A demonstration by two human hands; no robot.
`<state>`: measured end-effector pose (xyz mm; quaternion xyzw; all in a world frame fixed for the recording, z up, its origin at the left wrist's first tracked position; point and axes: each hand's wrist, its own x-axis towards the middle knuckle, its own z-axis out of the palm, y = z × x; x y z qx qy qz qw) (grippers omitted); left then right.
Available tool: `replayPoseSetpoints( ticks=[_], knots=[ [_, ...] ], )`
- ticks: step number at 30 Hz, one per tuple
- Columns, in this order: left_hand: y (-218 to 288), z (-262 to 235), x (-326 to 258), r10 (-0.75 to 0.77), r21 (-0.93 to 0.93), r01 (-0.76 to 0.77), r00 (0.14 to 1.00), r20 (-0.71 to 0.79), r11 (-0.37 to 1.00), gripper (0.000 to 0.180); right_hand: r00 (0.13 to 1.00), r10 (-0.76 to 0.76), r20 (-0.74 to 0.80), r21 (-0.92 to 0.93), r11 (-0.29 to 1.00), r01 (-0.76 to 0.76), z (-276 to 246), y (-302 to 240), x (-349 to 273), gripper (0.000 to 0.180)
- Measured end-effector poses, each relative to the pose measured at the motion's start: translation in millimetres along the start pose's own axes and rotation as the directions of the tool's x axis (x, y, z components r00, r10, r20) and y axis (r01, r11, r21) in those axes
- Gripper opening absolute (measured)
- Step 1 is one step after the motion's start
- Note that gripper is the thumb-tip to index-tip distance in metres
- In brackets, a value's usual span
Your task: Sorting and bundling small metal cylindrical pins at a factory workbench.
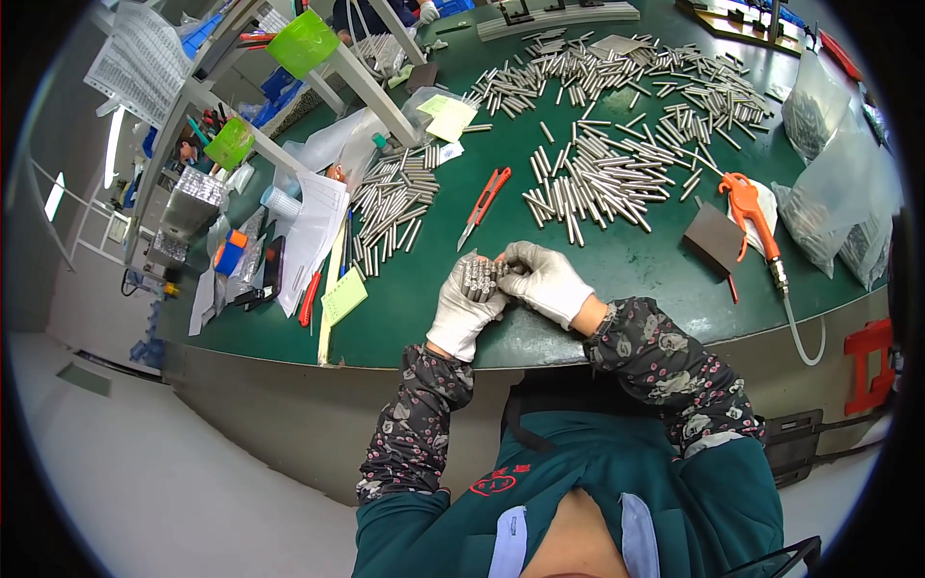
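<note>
A bundle of short metal pins point(481, 278) stands end-up in my gloved left hand point(461, 306), whose fingers wrap round it. From the right, my gloved right hand point(546, 281) presses its fingertips against the bundle's side; its other fingers are curled. Both hands are just above the near edge of the green table point(405, 328). Beyond them lies a heap of loose metal pins point(602, 178), with a smaller pile of pins point(393, 197) to the left. An orange utility knife point(487, 202) with its blade out rests between the two piles.
An orange air gun point(750, 212) with a hose lies at the right, beside a dark block point(713, 239) and clear bags point(829, 207) of parts. On the left are papers point(313, 226), a yellow-green notepad point(344, 297), red-handled tool point(310, 299) and shelf post point(371, 91). Another person's gloved hand point(428, 13) shows far off.
</note>
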<state>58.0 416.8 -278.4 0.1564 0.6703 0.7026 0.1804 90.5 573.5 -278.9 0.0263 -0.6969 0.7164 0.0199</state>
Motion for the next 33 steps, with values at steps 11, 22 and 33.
replayPoseSetpoints(
  ticks=[11,22,33],
  knots=[
    [-3.7,-1.9,0.4,0.01,-0.024,-0.01,1.0,0.016,1.0,0.059,1.0,-0.012,-0.002,0.084,0.996,0.012,-2.3,7.9,2.1,0.021],
    [-17.7,-15.1,5.3,0.196,0.196,-0.213,0.975,0.103,0.957,0.065,0.998,-0.045,0.041,0.066,0.997,0.042,-3.5,1.8,-1.7,0.018],
    [-27.1,-19.4,7.2,0.373,0.414,-0.422,0.906,0.198,0.807,0.079,0.997,-0.058,0.048,0.047,0.997,0.056,-4.9,-9.6,-10.6,0.018]
  ],
)
